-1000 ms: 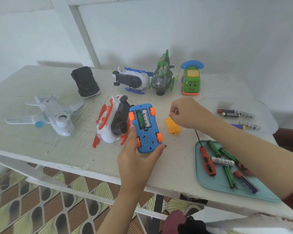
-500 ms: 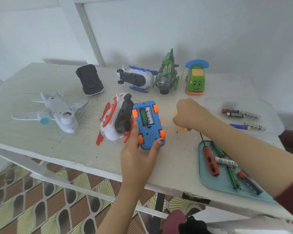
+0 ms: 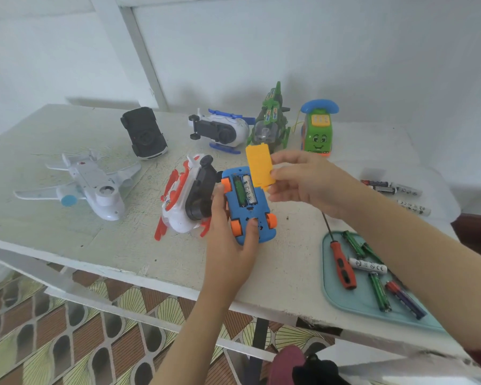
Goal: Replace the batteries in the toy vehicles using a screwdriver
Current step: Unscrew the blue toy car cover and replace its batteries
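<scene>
My left hand grips a blue toy car with orange wheels, held belly up above the table. Its battery bay is uncovered and shows two batteries, one green and one white. My right hand pinches the yellow battery cover just above and to the right of that bay. An orange-handled screwdriver lies on the teal tray at the right, among several loose batteries.
Other toys lie on the white table: a white plane, a black car, a red-white vehicle, a blue-white helicopter, a green helicopter, a green phone car. More batteries lie at the far right.
My right hand picked the yellow cover up from the table and brought it over to the car's battery bay. My left hand kept hold of the car.
</scene>
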Demonstrator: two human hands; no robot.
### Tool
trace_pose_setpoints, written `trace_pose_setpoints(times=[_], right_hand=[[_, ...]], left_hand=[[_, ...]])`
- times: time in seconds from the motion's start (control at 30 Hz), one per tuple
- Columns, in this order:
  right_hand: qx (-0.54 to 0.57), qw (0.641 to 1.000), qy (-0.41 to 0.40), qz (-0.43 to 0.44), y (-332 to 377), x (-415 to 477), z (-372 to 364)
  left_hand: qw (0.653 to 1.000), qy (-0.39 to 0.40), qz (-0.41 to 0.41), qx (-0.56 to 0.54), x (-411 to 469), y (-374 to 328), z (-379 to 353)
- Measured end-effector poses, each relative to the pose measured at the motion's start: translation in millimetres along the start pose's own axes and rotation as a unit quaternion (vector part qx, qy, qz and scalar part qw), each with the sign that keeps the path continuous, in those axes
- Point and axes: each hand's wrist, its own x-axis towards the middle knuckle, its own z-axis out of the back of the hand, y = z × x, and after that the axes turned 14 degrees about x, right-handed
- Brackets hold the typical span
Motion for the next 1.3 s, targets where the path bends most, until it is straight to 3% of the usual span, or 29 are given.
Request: trace_pose_setpoints(times=[0.33,0.6,1.3], right_hand=[[0.011,0.998,-0.055,-0.042,-23,2,-8],[-0.037,0.996,-0.057,-0.060,-17,4,-13],[-0.001,0.991,-0.125,-0.045,-17,0,-25]], left_hand=[[0.997,-0.039,-0.039,0.050,0,14,-4],[0.998,-0.014,-0.028,0.049,-1,15,-5],[0.997,-0.036,-0.047,0.044,-1,15,-5]])
